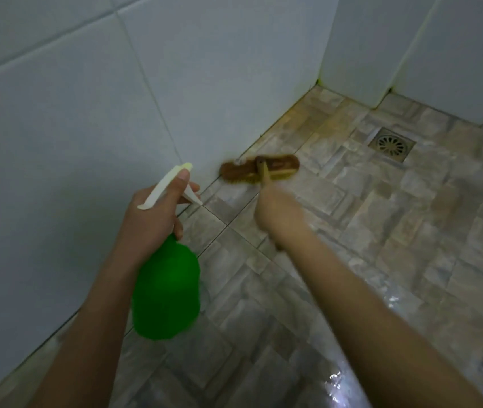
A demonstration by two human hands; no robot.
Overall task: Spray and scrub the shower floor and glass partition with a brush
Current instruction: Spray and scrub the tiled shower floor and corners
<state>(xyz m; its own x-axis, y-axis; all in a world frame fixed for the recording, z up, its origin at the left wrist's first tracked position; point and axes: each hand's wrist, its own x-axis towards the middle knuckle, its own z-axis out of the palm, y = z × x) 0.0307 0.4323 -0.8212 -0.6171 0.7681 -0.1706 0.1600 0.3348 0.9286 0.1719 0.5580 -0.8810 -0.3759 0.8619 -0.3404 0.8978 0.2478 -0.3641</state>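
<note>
My left hand (152, 216) grips the neck of a green spray bottle (166, 293) with a cream trigger head (172, 184), its nozzle pointing toward the wall base. My right hand (278, 213), blurred, holds the yellow handle of a brown scrub brush (259, 169). The brush head rests bristles-down on the stone-pattern shower floor (367, 245), right where it meets the white tiled wall (87, 113). No glass partition shows in this view.
A square metal floor drain (392, 144) sits at the upper right of the floor. White tiled walls close the far corner, with yellowish staining along the floor joint. Wet glare shows on the floor at the lower right.
</note>
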